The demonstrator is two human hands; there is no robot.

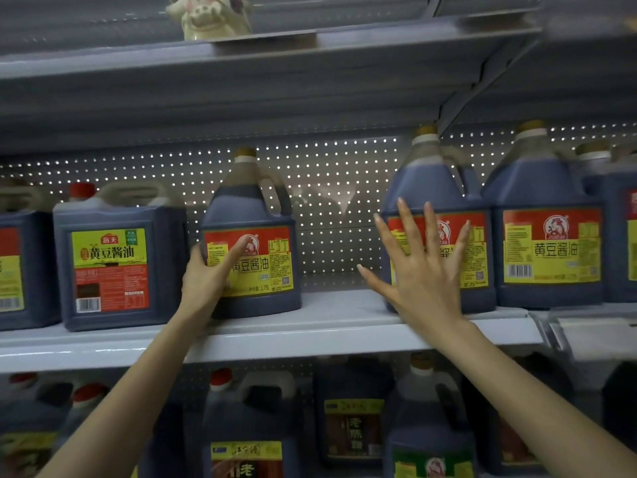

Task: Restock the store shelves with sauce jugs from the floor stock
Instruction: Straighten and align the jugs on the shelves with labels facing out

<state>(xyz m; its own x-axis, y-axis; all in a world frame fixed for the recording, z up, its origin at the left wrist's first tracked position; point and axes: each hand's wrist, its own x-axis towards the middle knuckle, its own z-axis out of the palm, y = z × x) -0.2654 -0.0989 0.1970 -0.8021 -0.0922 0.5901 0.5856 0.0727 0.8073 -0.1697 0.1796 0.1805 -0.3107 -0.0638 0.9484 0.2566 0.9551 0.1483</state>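
The sauce jug (251, 236) stands near the shelf's (310, 339) front edge, with the left hand (206, 274) curled round its side. Its label reads 黄豆酱油. A square jug (117, 257) sits just left. The right hand (424, 270), fingers spread wide, lies flat on another jug (434, 188).

The soy sauce jugs (250, 236) are smooth translucent plastic with glossy paper labels (250, 260), standing on a shelf (310, 334) of smooth painted metal before a perforated metal back panel (331, 188).

Upright dark sauce jug (248, 205) stands on the shelf (327, 327), label forward.
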